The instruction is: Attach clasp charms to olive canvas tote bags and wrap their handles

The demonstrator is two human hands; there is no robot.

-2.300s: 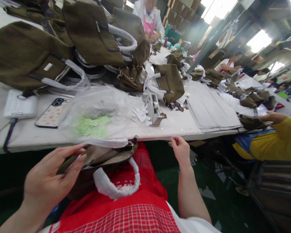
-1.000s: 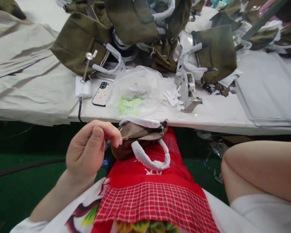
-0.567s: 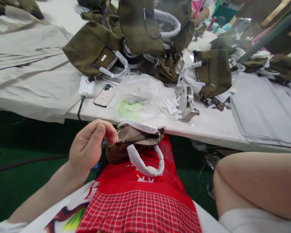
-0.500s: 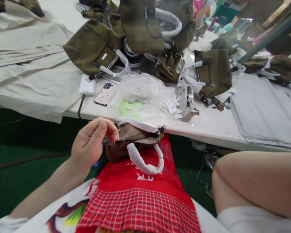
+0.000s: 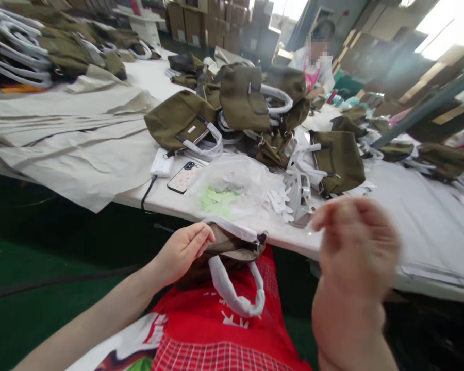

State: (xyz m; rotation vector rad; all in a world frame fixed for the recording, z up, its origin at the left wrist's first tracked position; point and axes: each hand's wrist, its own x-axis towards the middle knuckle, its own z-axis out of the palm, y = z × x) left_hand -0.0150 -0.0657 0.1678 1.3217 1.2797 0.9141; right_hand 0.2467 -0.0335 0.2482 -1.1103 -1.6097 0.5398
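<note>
An olive handbag rests in my lap against the table edge, its top unzipped and pale lining showing. White wrapping covers its handles; the near handle hangs over my red apron. At the bag's left end my left hand is closed, thumb and fingers pinched at the opening's edge. My right hand is raised to the right of the bag, apart from it and blurred. Its fingers are curled together in a pinch; whatever may be between them is too small to make out.
Several olive handbags are heaped on the white table. Nearer lie a phone, a white power bank, a plastic bag with green pieces, white tags and a tape dispenser. Another person is at the far side.
My right hand has come into view, raised at the right. The head view has tilted up, showing more of the room. My left hand stays at the bag's left end.
</note>
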